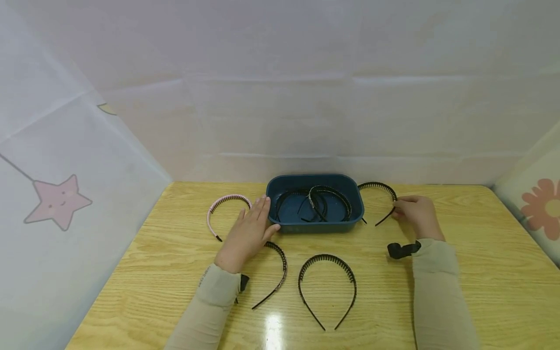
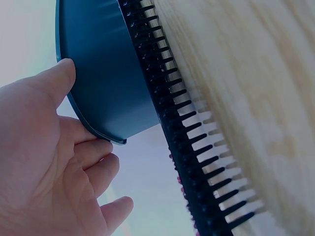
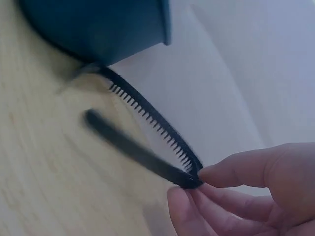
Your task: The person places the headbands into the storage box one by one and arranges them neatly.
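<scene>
Left arm: extended forward; left grip back upward, fingers extended, thumb spread apart. Right arm: extended forward, well apart; right grip angled inward, digits drawn together in a pinch.

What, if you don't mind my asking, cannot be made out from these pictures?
Head view: the pink headband's right end, hidden by the left grip.
Head view: part of the black headband in the right grip, behind the blue container.
Head view: exact count of overlapping inner headbands.
Left wrist view: the toothed headband's ends, cut off by picture edges.
Right wrist view: black headband's nearer tip, blurred.
</scene>
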`<state>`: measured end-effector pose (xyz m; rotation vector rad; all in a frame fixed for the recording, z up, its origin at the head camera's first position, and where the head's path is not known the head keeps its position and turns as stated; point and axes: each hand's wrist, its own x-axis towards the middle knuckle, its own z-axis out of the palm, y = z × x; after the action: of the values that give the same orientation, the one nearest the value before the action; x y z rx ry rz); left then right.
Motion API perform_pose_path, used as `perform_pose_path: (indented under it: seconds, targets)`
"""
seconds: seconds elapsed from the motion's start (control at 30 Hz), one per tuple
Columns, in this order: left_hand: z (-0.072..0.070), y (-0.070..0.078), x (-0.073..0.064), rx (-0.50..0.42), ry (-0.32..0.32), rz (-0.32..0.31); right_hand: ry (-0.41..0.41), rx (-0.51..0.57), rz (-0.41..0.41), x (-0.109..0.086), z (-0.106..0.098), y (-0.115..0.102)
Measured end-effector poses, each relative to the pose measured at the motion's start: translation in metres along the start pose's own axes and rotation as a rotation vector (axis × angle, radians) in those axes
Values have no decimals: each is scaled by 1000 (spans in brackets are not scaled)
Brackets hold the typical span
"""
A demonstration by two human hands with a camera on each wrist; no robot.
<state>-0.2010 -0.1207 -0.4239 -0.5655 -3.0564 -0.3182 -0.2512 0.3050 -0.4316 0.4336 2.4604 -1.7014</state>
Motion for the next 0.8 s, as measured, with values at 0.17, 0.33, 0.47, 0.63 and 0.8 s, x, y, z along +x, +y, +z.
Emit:
perform_pose_path:
  seconds: [0.17,0.33,0.47,0.63,0.8]
  targets:
    - [0,0,1,-2,-13,-3,-24,99,-27,-4,-4,1]
    - [1,0,1,-7,-1,0,-56,142,-36,-5,-6,2]
    - [1,0,0,-9,9,3,-48,113,-59,-6,-10,-2]
    - [-1,1,0,-9,6,-2,-2,112,-69,-9,-12,-10]
    - [-2,1,-1,-7,7,-2,45,127,-79,-13,-14,-17]
